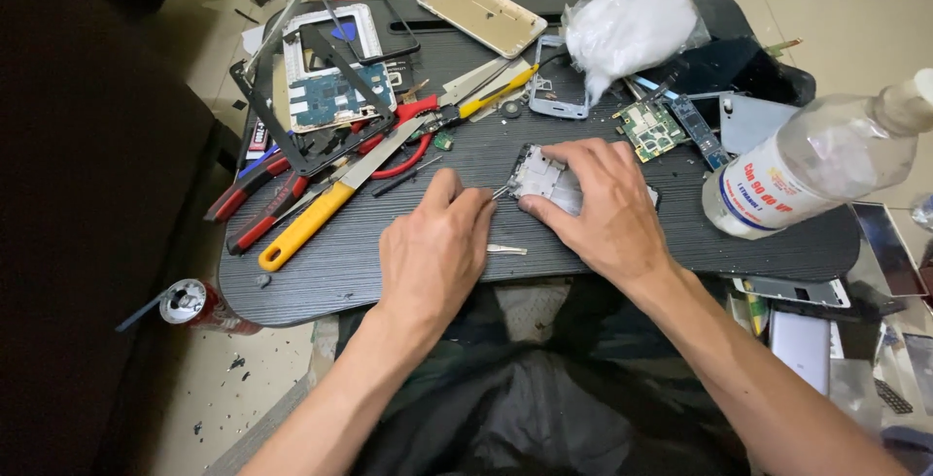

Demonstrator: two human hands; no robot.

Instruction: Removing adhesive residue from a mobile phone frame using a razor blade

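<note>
My right hand (601,206) presses down on a small opened phone body (540,174) with a silver inner frame, lying on a dark ribbed lap table (340,277). My left hand (434,251) is closed around metal tweezers (503,249); one end pokes out below the fingers and the tip reaches the phone's left edge. Most of the phone is hidden under my right palm.
Tools lie at the left: a yellow-handled blade (316,219), red pliers (255,196), a yellow screwdriver (496,93). Circuit boards (649,129), phone frames (482,14), a white plastic bag (627,29) and a clear bottle (812,165) crowd the back and right. A can (194,303) sits on the floor.
</note>
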